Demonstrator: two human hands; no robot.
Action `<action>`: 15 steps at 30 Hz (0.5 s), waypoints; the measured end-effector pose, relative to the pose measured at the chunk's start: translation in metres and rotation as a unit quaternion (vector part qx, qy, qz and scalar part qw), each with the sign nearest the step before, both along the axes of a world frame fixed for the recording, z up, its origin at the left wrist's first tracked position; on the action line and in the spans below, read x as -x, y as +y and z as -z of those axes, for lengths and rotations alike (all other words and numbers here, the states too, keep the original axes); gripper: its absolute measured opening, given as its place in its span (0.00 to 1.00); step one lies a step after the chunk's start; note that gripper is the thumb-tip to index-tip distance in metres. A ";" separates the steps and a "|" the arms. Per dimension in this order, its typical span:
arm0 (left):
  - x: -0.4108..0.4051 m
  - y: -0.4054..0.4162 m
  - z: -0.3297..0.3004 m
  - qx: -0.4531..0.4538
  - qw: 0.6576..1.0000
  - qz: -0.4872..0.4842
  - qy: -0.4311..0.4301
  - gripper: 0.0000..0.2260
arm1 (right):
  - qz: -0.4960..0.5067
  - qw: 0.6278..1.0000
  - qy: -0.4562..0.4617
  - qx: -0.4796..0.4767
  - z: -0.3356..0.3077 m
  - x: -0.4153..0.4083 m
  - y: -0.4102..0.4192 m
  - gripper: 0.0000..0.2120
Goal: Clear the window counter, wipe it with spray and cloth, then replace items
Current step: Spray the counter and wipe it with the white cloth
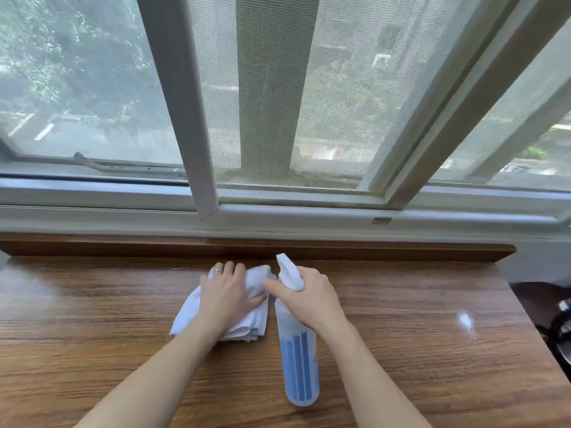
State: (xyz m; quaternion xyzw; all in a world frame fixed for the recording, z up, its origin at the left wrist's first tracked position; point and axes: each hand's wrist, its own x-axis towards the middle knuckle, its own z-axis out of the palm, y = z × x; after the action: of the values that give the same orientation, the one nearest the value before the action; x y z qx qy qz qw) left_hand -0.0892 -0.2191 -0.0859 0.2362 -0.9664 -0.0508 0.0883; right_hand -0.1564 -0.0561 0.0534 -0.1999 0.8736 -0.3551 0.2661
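Wiping looks under way: the cloth lies bunched mid-counter, near the window, and the left hand presses on it with fingers curled into the fabric. Just beside it the right hand grips the bottle at its neck. Clearing seems done, since nothing else sits on the wood; replacing items remains. I count one cloth, one bottle, two hands.

Window frame: I see it pale, running upright along the far side.
Insect screen: right of the window frame, grey mesh.
Metal stay arm: left of the window frame, low on the sill.
Trees: outside, left of the window frame.
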 end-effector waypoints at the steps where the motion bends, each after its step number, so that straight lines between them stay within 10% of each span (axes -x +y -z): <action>1: 0.007 -0.003 0.000 -0.004 1.000 -0.005 0.001 0.30 | -0.001 1.000 -0.002 0.003 0.000 0.000 0.001 0.21; 15: -0.009 0.023 -0.008 -0.053 0.996 -0.027 -0.062 0.26 | 0.023 1.000 0.002 0.000 -0.002 0.001 0.021 0.23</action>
State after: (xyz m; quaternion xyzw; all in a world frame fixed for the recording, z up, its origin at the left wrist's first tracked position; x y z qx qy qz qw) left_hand -0.0805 -0.1964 -0.0782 0.2690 -0.9593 -0.0847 0.0167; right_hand -0.1572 -0.0350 0.0556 -0.1811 0.8784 -0.3608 0.2559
